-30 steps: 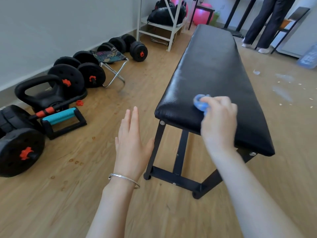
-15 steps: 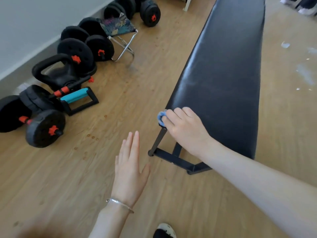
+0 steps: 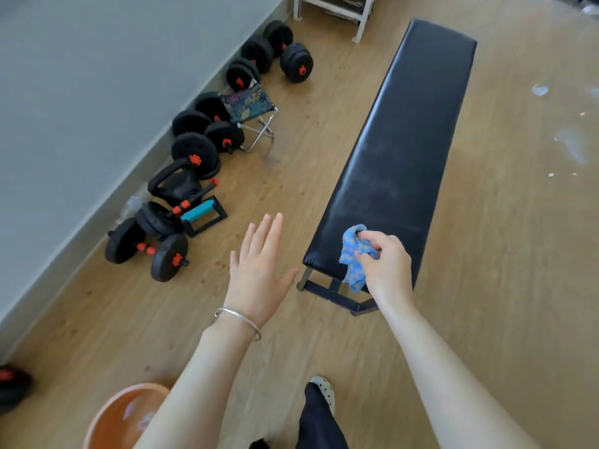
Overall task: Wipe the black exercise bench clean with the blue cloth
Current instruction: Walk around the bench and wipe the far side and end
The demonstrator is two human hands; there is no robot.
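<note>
A long black padded exercise bench (image 3: 408, 137) on a dark metal frame runs away from me across the wooden floor, with faint streaks on its near half. My right hand (image 3: 385, 267) grips a bunched blue cloth (image 3: 353, 254) at the bench's near end, and part of the cloth hangs over the front edge. My left hand (image 3: 259, 267), flat with fingers apart and a silver bracelet on the wrist, hovers over the floor to the left of the bench and holds nothing.
Black dumbbells (image 3: 146, 251) with red collars, a kettlebell (image 3: 175, 183), a teal-grip push-up bar (image 3: 202, 213) and a small folding stool (image 3: 251, 108) line the grey wall on the left. An orange basin (image 3: 123, 416) sits at bottom left. My shoe (image 3: 322, 388) is near the bench's front leg.
The view has pulled back and tilted down, bringing in the basin. My right hand has shifted from the bench's near left corner toward the middle of the near end, with more cloth showing.
</note>
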